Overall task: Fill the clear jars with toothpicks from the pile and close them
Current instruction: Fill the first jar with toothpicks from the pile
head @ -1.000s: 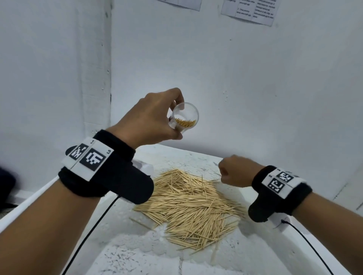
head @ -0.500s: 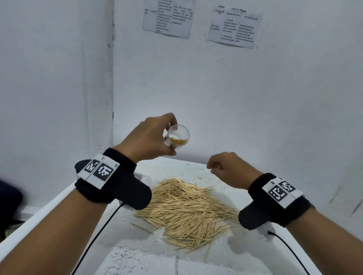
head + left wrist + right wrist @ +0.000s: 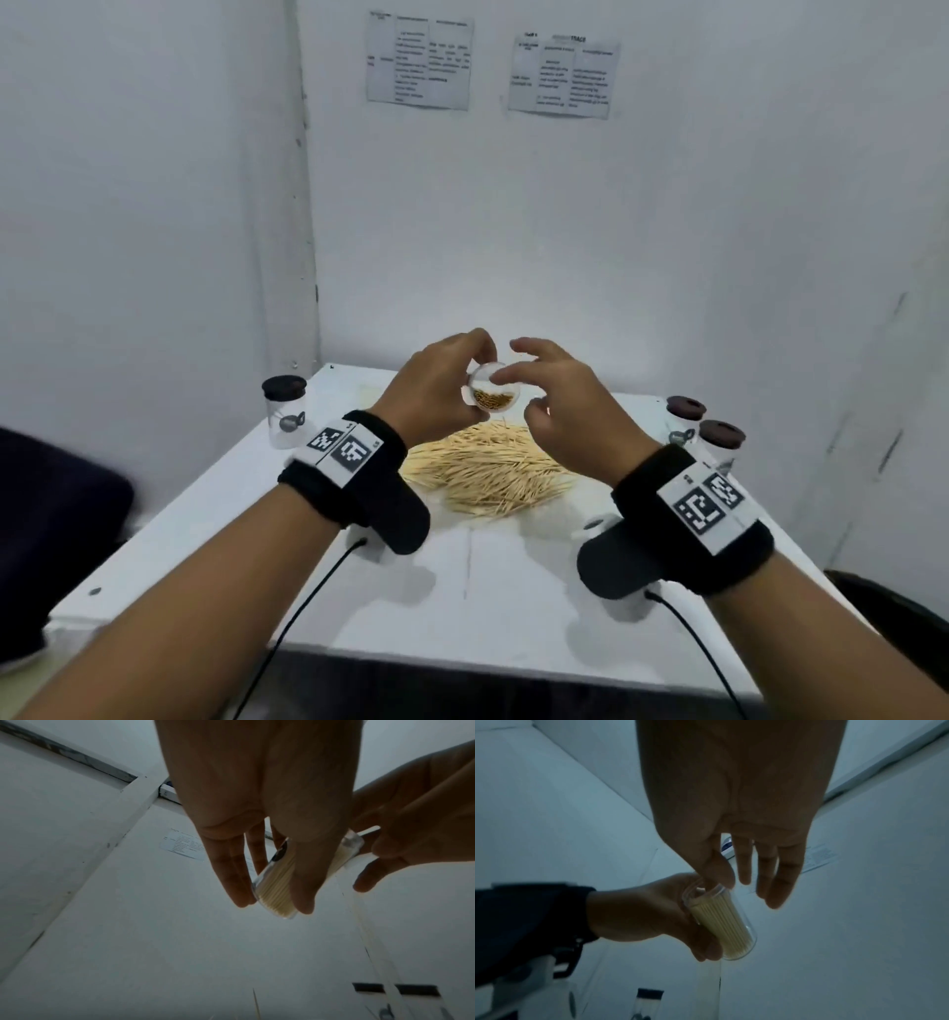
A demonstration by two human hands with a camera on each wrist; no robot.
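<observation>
My left hand (image 3: 475, 383) grips a clear jar (image 3: 494, 394) tilted above the table, its open mouth facing me. Toothpicks fill part of it. The left wrist view shows the left hand (image 3: 272, 898) with fingers and thumb wrapped round the jar (image 3: 276, 884). My right hand (image 3: 518, 393) is at the jar's mouth, fingers spread, index fingertip lying across the opening. In the right wrist view the right hand (image 3: 731, 882) touches the rim of the jar (image 3: 721, 921) with its thumb. The toothpick pile (image 3: 488, 473) lies on the white table (image 3: 462, 591) below both hands.
A clear jar with a black lid (image 3: 284, 411) stands at the table's far left corner. Two lidded jars (image 3: 685, 419) (image 3: 721, 444) stand at the far right edge. White walls close in behind and to the left, and cables trail from both wristbands.
My right hand rose from beside the pile to the jar's mouth and its curled fingers spread out. The left hand kept hold of the jar and came slightly lower.
</observation>
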